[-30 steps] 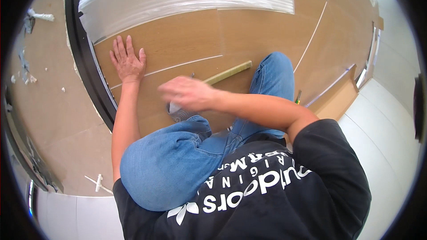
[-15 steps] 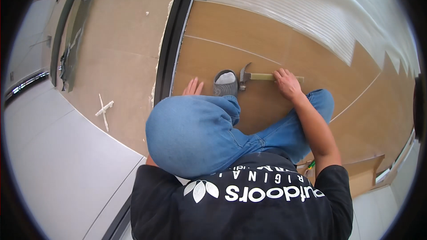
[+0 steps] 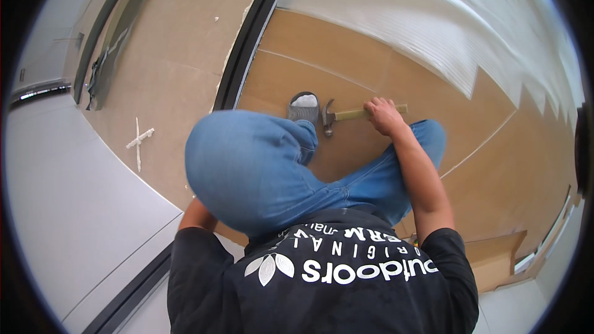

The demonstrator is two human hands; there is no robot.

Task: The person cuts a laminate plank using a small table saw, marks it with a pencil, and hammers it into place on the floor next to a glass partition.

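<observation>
My right hand (image 3: pixel 382 115) is wrapped round the wooden handle of a claw hammer (image 3: pixel 349 114). The hammer lies sideways low over the brown floor panels (image 3: pixel 352 158), its metal head pointing left, beside my foot in a grey slipper (image 3: pixel 304 109). Whether the hammer rests on the panels or hangs just above them is hard to tell. My left hand is out of sight behind my raised left knee; only a bit of that forearm shows beside the thigh.
A black door track (image 3: pixel 250 40) runs along the left of the panels. Beyond it lies a beige floor sheet (image 3: pixel 179 86) with a white cross-shaped blob (image 3: pixel 139 143). White foam sheeting (image 3: pixel 383 6) with a jagged edge covers the far side. A brown board (image 3: pixel 495 253) lies at lower right.
My left hand, flat on the panels near the slipper before, has gone from sight behind my knee. The right hand keeps its grip on the hammer, which has tilted slightly.
</observation>
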